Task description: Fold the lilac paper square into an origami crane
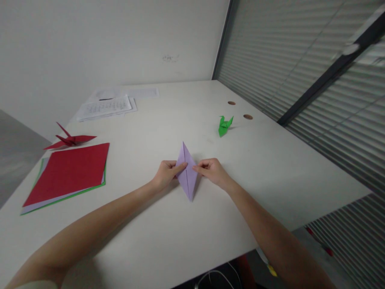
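Note:
A purple origami paper (188, 176), folded into a narrow diamond with a seam down its middle, is held between my two hands above the white table (144, 233). My left hand (167, 173) grips its left side, thumb on top near the centre and the other fingers partly hidden behind. At the right corner, my right hand (212, 170) pinches the edge between thumb and fingers. One point of the diamond faces away from me and the other faces toward me.
Left lies a stack of square paper (69, 172), red on top with purple and green below. Behind it rests a red paper crane (70, 139). A green paper crane (224, 126) stands right of centre, near two round table holes. Written sheets (105, 107) lie far left; blinds (300, 60) line the right.

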Tool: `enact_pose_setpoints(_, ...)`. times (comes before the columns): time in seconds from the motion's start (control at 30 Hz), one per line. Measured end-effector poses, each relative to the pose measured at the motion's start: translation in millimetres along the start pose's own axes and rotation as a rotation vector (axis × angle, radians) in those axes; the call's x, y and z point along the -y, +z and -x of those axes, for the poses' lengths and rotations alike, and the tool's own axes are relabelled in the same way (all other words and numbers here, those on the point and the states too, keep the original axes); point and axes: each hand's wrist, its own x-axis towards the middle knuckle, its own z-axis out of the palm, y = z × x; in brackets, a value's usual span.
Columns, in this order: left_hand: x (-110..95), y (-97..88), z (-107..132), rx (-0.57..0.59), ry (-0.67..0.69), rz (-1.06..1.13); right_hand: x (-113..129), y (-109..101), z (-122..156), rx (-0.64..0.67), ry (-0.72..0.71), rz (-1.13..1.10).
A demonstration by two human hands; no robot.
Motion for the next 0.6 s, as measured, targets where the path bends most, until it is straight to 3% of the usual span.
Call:
enact_pose_setpoints(0.23, 0.5, -0.1, 1.1, 0.049, -0.022, 0.011, 1.6, -0.5, -1.1, -0.038, -0.04, 0.015)
enact_pose_setpoints(0.47, 2.2, -1.5, -1.7, 0.034, -0.021, 0.038, 0.2, 1.3, 1.4, 0.068, -0.017, 0.07)
enact_pose_setpoints(0.6, 2.0, 0.7, -0.7, 0.063, -0.077, 0.107, 1.0, -1.6, 0.3, 0.002, -0.024, 0.068)
